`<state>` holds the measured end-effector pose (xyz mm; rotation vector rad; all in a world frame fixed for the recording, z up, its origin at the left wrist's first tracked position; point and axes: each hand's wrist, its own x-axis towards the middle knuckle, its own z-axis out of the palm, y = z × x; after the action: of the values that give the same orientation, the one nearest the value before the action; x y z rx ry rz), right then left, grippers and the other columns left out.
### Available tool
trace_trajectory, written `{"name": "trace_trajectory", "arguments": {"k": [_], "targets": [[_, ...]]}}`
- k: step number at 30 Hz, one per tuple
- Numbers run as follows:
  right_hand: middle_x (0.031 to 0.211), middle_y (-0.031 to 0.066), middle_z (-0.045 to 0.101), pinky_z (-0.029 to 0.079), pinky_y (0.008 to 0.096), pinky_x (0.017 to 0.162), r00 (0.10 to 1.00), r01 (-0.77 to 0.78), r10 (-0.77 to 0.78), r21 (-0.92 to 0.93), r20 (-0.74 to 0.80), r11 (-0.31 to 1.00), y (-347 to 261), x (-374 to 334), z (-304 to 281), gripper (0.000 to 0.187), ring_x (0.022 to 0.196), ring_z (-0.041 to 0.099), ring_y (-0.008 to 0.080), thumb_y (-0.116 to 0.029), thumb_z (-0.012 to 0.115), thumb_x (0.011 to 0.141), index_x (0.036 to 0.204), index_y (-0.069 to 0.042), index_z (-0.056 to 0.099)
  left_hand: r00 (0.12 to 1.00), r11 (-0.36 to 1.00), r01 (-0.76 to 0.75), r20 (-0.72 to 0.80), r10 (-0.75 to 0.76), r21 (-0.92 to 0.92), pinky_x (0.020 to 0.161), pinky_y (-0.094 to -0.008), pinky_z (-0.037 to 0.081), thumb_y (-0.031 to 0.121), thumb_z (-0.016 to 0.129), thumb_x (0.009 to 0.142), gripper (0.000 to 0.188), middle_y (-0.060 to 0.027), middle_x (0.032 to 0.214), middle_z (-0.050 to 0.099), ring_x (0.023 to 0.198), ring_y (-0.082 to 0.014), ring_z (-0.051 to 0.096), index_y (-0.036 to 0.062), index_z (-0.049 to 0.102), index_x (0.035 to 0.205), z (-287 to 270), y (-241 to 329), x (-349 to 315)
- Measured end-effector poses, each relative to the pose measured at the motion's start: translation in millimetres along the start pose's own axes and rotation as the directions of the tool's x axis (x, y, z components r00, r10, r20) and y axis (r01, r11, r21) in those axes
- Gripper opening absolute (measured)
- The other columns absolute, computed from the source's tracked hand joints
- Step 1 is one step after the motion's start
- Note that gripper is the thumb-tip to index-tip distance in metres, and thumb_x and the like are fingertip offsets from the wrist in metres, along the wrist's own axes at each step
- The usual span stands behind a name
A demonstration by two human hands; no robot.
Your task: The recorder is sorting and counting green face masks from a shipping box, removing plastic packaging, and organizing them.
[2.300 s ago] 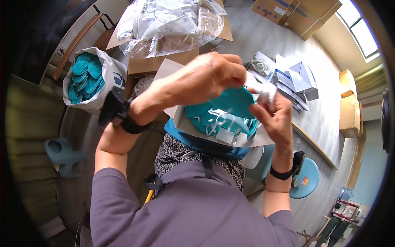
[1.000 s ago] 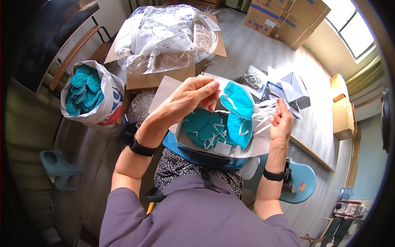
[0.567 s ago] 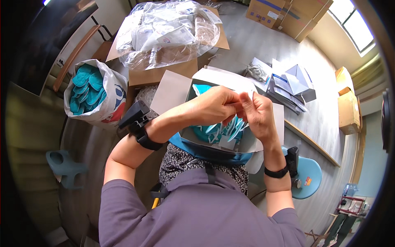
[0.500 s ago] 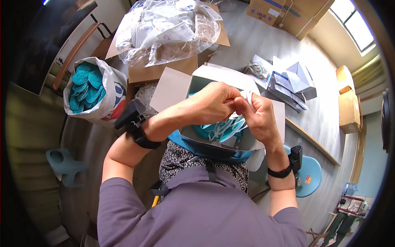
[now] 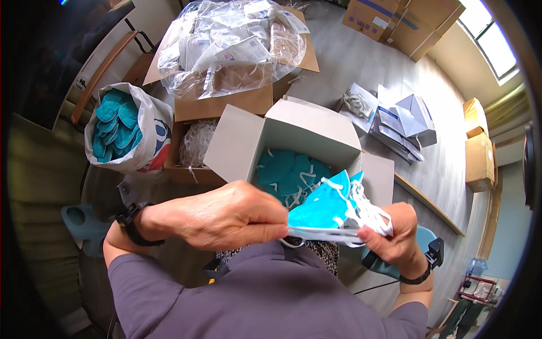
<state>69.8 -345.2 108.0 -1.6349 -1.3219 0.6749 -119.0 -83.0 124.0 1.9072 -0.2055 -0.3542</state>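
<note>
Close to my chest, in front of the open box, I hold teal face masks (image 5: 322, 204) with white straps, seemingly more than one together. My left hand (image 5: 240, 217) is closed in a pinch on their near left edge. The fingers of my right hand (image 5: 395, 234) wrap round the right end, where a bunch of white straps (image 5: 370, 214) gathers. Just beyond, the open cardboard box (image 5: 307, 127) has more teal masks (image 5: 291, 172) lying in it, their white straps loose on top.
At left stands a white sack (image 5: 149, 121) full of teal mask pieces. A large carton (image 5: 226, 104) bears clear plastic bags; below it a smaller box holds whitish strands (image 5: 197, 144). Flattened boxes (image 5: 395, 127) lie at right. A blue stool (image 5: 426, 240) stands by my right arm.
My hands have come down toward me and moved apart. The held masks now show between them, stretched from hand to hand, and the box interior is in plain sight.
</note>
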Motion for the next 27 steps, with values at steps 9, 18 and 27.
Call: {"name": "trace_trajectory", "arguments": {"k": [9, 18, 27], "targets": [[0.053, 0.0061, 0.048, 0.031, 0.0318, 0.041, 0.998, -0.03, 0.026, 0.068, 0.061, 0.997, 22.6, -20.3, 4.0, 0.028, 0.042, 0.045, 0.0228, -0.01, 0.078, 0.08, 0.062, -0.007, 0.057, 0.996, 0.988, -0.009, 0.083, 0.022, -0.156, 0.064, -0.0375, 0.045, 0.015, 0.059, 0.098, 0.024, -0.0135, 0.075, 0.054, 0.069, -0.029, 0.054, -0.0052, 0.059, 0.084, -12.9, -15.2, -19.1], [0.054, 0.0058, 0.05, 0.034, 0.0323, 0.042, 0.99, 0.052, -0.053, 0.01, 0.133, 0.999, 27.6, -32.9, 4.6, 0.031, 0.043, 0.049, 0.0246, -0.014, 0.08, 0.078, 0.062, -0.008, 0.055, 0.985, 0.988, -0.055, 0.153, 0.077, -0.141, 0.065, -0.0369, 0.044, 0.018, 0.058, 0.099, 0.03, -0.0121, 0.073, 0.053, 0.068, -0.0275, 0.052, -0.0053, 0.058, 0.081, -23.6, -36.7, -22.6], [0.065, -0.0001, 0.057, 0.04, 0.0272, 0.05, 0.977, -0.209, 0.213, 0.297, 0.02, 0.932, 35.5, 10.9, 12.4, 0.025, 0.061, 0.047, 0.005, -0.019, 0.073, 0.088, 0.077, 0.002, 0.066, 0.992, 0.91, 0.075, -0.066, -0.111, -0.408, 0.052, -0.0238, 0.039, 0.032, 0.051, 0.103, 0.04, 0.0002, 0.067, 0.056, 0.058, -0.006, 0.047, 0.0018, 0.058, 0.079, -7.2, -35.0, 40.3]]}}
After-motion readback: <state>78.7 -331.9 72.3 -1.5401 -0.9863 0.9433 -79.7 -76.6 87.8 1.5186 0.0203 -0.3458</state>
